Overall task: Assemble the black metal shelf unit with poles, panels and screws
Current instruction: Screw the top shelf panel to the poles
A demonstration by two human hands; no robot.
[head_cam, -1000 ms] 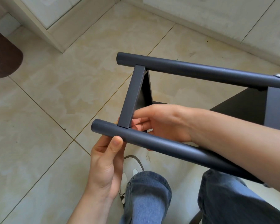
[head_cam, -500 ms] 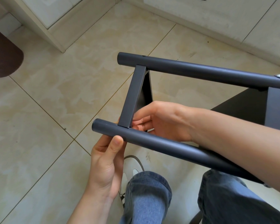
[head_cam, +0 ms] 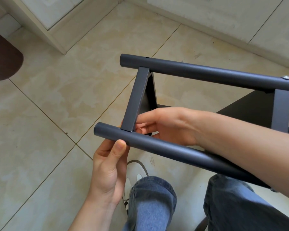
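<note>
A: Your left hand point(head_cam: 107, 169) grips the near pole point(head_cam: 157, 147) close to its end, thumb on top; your right hand point(head_cam: 165, 125) pinches at the joint where the end panel point(head_cam: 137, 100) meets that pole.

B: How far along?

A: Partly, I'd judge. A screw point(head_cam: 286, 77) sits in the far pole point(head_cam: 198, 70); this corner looks unfastened.

B: Room?

A: Open floor point(head_cam: 48, 105) to your left; the cabinet point(head_cam: 60, 22) stands well apart. Your knees are just under the frame.

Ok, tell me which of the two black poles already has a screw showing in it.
The far pole, the upper one in view. A silver screw head sits on it above the right-hand panel edge. The near pole, gripped by the left hand, shows none.
</note>
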